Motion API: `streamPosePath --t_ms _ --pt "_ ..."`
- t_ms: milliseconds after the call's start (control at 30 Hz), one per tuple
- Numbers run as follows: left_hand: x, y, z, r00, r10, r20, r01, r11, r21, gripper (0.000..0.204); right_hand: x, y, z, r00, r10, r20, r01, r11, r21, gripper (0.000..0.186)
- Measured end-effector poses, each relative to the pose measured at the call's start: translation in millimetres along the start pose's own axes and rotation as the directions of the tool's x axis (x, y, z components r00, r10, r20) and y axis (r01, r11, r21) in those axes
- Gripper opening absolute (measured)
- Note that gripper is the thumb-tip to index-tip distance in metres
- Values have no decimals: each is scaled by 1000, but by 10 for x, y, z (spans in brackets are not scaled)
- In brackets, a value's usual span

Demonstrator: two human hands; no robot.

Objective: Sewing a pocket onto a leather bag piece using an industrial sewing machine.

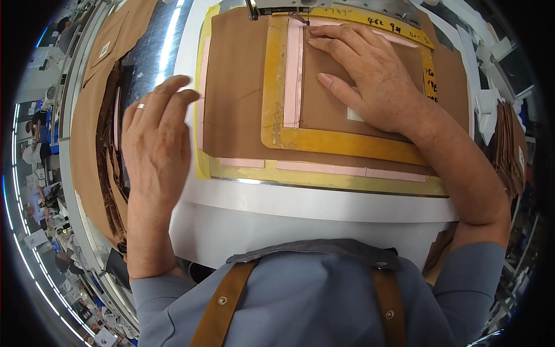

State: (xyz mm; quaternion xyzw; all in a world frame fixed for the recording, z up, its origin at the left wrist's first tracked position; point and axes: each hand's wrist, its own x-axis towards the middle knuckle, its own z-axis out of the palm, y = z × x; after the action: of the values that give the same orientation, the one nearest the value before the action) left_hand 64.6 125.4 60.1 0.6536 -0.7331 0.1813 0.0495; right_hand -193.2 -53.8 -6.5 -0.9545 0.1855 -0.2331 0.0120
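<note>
My left hand [159, 133], wearing a ring, hovers beside the template's left edge, fingers loosely bent and apart, holding nothing visible. My right hand [370, 78] lies on a brown panel [231, 69], fingertips near the sewing machine's needle foot [305, 22], thumb stretched out. The panel sits in a pale yellow template [318, 184] edged with pink strips [240, 163]. On it rests a darker yellow frame [274, 98] with handwritten marks and a pink strip [292, 75] along its inner left side. A small pale rectangle [354, 114] shows under my right hand.
Stacked brown pieces [92, 133] lie at the left by a shiny metal surface [156, 58]; more brown pieces [509, 150] are at the right. The machine head [324, 7] overhangs the top. A white table [243, 205] supports the template. Several co-workers [40, 124] appear at the far left.
</note>
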Motion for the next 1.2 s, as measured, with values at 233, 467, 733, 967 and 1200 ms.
streamPosePath --t_ms 233,467,733,967,1200 --pt "550 472 332 937 334 -104 -343 817 -463 38 41 -6 -35 1000 6 1 -6 999 41 43" --pt "662 534 519 953 295 -67 -300 894 -332 58 16 -24 -22 999 31 17 -32 996 83 50" --pt "741 475 583 962 267 -48 -264 878 -400 67 27 -21 -80 998 16 -58 -10 993 115 48" --pt "790 468 540 958 285 -37 -280 895 -346 73 -101 44 -328 999 34 -27 -35 998 -55 42" --pt "846 526 455 959 285 11 -271 924 -270 77 -430 288 -576 995 81 -56 -92 970 -225 34"
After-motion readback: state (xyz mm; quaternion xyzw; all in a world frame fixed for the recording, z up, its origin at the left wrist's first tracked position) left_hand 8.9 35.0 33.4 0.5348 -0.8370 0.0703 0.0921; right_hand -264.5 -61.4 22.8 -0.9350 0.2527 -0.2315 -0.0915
